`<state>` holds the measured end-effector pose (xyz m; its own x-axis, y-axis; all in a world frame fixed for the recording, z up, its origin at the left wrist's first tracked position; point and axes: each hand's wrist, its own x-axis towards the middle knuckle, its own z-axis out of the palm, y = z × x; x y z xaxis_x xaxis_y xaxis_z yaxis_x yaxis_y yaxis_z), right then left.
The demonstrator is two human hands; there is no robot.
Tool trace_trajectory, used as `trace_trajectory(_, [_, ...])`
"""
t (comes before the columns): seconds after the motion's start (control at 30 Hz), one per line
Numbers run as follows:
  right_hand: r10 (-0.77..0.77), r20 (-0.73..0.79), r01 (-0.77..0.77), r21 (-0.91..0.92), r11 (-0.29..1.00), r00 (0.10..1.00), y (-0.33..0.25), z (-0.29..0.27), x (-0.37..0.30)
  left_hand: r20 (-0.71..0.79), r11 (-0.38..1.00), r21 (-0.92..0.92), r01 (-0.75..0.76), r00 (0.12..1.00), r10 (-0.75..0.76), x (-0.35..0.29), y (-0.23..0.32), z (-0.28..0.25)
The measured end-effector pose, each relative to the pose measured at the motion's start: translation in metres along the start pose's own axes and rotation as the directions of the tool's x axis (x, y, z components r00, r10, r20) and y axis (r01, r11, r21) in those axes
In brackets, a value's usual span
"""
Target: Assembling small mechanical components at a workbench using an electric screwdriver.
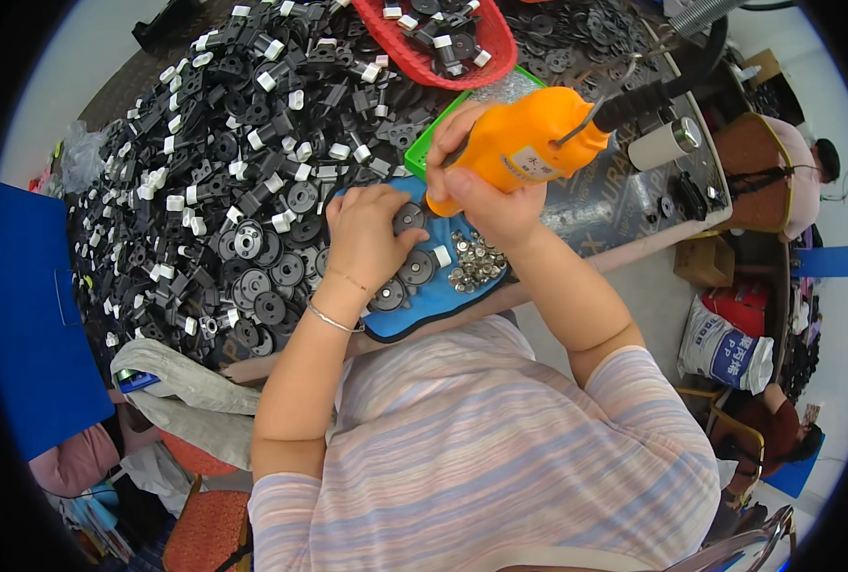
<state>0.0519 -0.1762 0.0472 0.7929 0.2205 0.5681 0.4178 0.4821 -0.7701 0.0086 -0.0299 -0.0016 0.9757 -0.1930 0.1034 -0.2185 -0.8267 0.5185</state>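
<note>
My right hand (pixel 502 206) is wrapped round an orange electric screwdriver (pixel 538 129), its body tilted and its dark cable running up to the right. The tool's lower end is beside my left hand (pixel 359 229), and its tip is hidden. Between the thumb and fingers of my left hand is a round black plastic wheel (pixel 409 218). Under both hands lies a blue mat (pixel 443 310) with dark edging. More black wheels (pixel 416 268) rest on it near my left wrist, next to a small pile of shiny metal screws or caps (pixel 476 262).
A large heap of black parts with white ends (pixel 252 133) covers the table's left. Beyond my hands stand a green tray (pixel 418 158) and a red basket (pixel 502 43) of parts. A white tumbler (pixel 655 148) lies at right, below a hanging coil spring (pixel 705 13). Other people sit farther right.
</note>
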Motion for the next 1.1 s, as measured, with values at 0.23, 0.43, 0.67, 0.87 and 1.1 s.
trace_trajectory(0.23, [-0.036,0.057,0.034,0.022,0.999,0.998,-0.013,0.001,-0.001,-0.088,0.98,-0.166,-0.111,0.991,0.097,-0.003,-0.006,0.0])
trace_trajectory(0.43, [-0.023,0.014,0.021,0.117,0.993,1.0,-0.022,-0.001,-0.003,-0.174,0.979,-0.114,-0.168,0.974,0.147,-0.006,-0.005,-0.001])
trace_trajectory(0.67, [-0.068,0.026,0.065,0.091,0.994,0.997,-0.026,0.001,-0.006,-0.19,0.965,-0.232,-0.12,0.979,0.076,-0.011,-0.005,0.001])
trace_trajectory(0.87, [-0.117,-0.01,0.116,0.199,0.973,0.993,-0.026,0.004,-0.006,-0.166,0.915,-0.399,-0.057,0.986,-0.011,-0.011,-0.01,0.002])
trace_trajectory(1.1, [-0.118,-0.015,0.118,0.22,0.968,0.993,-0.027,0.007,-0.006,-0.182,0.897,-0.438,-0.063,0.983,-0.019,-0.011,-0.011,0.004])
